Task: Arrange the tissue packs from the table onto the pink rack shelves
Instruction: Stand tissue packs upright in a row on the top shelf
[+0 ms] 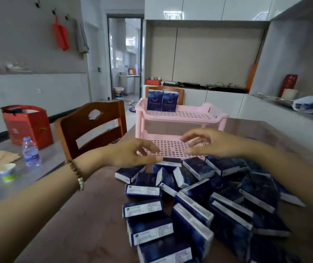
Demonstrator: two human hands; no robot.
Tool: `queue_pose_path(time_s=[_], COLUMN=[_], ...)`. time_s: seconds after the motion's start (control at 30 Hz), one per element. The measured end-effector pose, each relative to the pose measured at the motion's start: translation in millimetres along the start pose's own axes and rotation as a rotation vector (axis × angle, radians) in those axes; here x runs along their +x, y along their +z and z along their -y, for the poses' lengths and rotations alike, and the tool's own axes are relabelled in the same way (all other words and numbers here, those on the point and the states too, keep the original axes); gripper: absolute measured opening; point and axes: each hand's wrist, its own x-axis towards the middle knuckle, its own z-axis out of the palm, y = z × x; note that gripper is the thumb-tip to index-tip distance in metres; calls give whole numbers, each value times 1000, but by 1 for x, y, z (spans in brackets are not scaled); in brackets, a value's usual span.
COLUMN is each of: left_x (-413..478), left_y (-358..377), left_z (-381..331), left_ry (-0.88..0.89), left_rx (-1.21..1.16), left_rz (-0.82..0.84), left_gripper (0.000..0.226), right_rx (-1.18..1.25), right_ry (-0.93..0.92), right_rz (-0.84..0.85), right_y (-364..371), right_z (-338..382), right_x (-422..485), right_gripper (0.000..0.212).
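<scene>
Two dark-blue tissue packs [154,101] stand atop the pink plastic rack [189,109], while our empty left hand [133,154] and right hand [210,144] hover loosely spread over the heap [199,196] on the brown bench [95,224], apparently to gather more.

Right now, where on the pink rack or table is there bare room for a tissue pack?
Pink plastic rack: top shelf bare right of the two upright dark-blue tissue packs; lower shelf bare, behind the left hand and right hand. Brown wooden table: free left of the heap of packs, crowded before the rack.
</scene>
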Motion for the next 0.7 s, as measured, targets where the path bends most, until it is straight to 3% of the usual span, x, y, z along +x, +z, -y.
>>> queue_pose_path(time_s=[0.1,0.2,0.4,0.57,0.7], left_x=[0,7,23,30,36], left_y=[15,24,31,34,35], left_z=[1,3,12,28,33], left_ry=[-7,-9,-4,-6,-28], left_rx=[-49,-60,-137,-221,-286], left_rz=[31,42,17,45,48], left_gripper=[57,47,33,39,20], right_rx=[20,65,108,127,129], right_ry=[72,107,121,138,135], right_rz=[72,136,108,197,227], right_y=[14,25,32,31,32], right_z=[-9,-16,-22,-25,-27], right_x=[-4,-4,5,9,9], right_gripper=[55,48,39,41,49])
